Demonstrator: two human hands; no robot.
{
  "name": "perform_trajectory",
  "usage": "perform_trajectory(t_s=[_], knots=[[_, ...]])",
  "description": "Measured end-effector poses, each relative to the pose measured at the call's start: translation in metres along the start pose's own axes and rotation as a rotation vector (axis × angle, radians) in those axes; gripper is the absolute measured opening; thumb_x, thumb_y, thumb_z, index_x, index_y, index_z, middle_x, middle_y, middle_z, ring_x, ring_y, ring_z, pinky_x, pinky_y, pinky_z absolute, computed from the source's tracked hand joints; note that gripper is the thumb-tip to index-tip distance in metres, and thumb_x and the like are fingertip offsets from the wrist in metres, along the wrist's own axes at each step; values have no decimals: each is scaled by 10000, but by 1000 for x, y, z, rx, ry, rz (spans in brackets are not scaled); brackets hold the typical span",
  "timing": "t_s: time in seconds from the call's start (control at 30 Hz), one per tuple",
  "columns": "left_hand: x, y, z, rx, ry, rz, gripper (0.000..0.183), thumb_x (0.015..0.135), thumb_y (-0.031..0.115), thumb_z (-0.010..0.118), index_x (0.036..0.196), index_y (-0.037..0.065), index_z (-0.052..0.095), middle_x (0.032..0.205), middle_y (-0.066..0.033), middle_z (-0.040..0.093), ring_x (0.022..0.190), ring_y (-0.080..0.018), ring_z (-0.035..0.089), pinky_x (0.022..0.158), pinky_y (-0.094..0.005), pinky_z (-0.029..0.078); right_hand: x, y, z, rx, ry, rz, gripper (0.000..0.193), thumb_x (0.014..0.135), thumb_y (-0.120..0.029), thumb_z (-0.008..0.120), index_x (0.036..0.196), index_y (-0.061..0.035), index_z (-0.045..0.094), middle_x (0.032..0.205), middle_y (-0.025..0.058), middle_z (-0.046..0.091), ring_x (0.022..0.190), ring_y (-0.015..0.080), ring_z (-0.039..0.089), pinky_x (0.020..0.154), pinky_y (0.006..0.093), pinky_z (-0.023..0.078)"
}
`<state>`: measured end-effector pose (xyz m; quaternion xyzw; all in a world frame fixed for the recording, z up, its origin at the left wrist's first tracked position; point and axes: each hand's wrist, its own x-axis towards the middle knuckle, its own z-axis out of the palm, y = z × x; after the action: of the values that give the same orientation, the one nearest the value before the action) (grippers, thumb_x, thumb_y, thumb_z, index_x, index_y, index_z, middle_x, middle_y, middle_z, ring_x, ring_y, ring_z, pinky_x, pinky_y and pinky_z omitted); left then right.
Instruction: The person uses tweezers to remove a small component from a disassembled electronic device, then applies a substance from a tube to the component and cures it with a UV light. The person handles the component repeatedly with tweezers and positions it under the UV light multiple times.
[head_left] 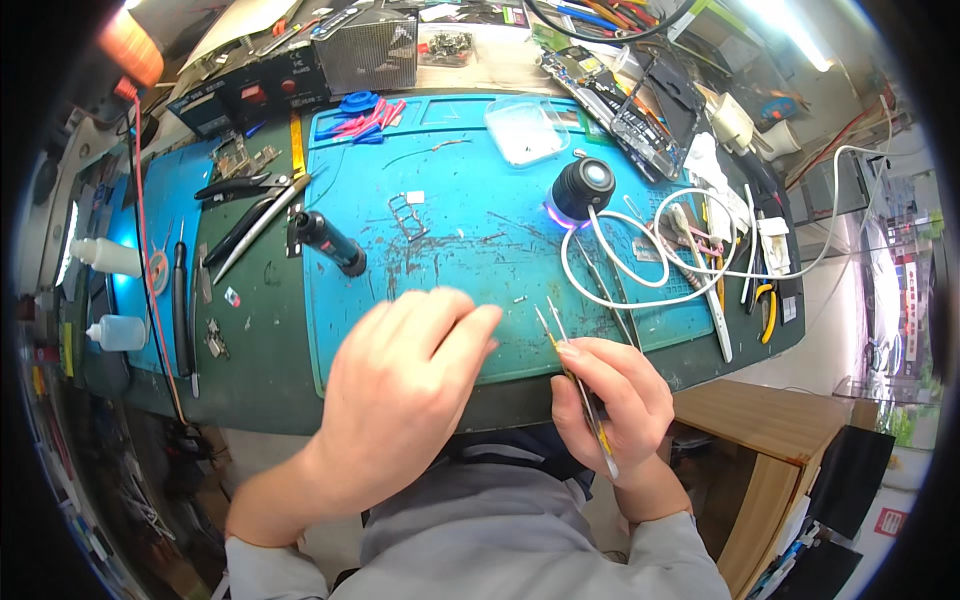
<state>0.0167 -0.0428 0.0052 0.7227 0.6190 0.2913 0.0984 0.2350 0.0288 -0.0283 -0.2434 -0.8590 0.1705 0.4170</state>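
My right hand [622, 400] grips a pair of tweezers [604, 437] between thumb and fingers. Their two thin tips point away from me over the mat and stand slightly apart. Left of it, my left hand [405, 375] hovers above the front of the blue work mat [450, 270], fingers curled in and closed. Its back faces up, so whatever the fingertips may hold is hidden. A tiny metal piece [519, 299] lies on the mat between the hands. Farther off rests a thin dark metal frame [407, 216].
A black cylinder [330, 244] stands left on the mat. On the right are a round black lamp [584, 190] glowing violet, its looped white cable [620, 303] and more tweezers [605, 285]. A clear plastic tray [526, 130], circuit boards [620, 115] and boxes [366, 52] line the back.
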Motion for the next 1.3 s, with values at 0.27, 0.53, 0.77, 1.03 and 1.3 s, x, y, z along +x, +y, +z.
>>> perform_trajectory(t_s=[0.27,0.53,0.77,1.03,1.3], knots=[[-13,-7,21,161,-42,115,531,903,232,784,1393,40,710,1250,-60,568,1110,-246,565,938,-413,475,3,3,2,-97,-76,-5,342,777,29,833,1112,-25,793,999,96,784,808,222,759,656,303,574],[-15,-8,22,268,-75,167,522,967,318,713,1403,31,709,1274,-65,565,1074,-229,564,921,-392,465,3,3,4,-140,-90,-29,344,766,31,832,1104,-24,797,1010,89,785,792,207,753,644,285,565],[-15,-9,22,274,-79,162,534,943,315,730,1408,52,719,1273,-55,560,1078,-218,553,924,-385,463,4,3,5,-158,-115,-30,321,780,12,833,1098,-26,802,1025,87,785,782,199,742,640,281,567],[-15,-9,22,268,-87,154,548,926,314,745,1411,60,718,1266,-53,555,1085,-219,546,929,-388,462,6,2,3,-164,-130,-26,327,780,14,836,1103,-28,804,1040,82,781,809,199,742,656,280,577],[-15,-8,22,256,-84,147,557,913,308,755,1410,59,717,1266,-53,551,1080,-221,551,926,-389,462,5,2,4,-165,-131,-24,340,770,21,839,1104,-28,804,1045,80,780,815,199,738,666,281,585]])
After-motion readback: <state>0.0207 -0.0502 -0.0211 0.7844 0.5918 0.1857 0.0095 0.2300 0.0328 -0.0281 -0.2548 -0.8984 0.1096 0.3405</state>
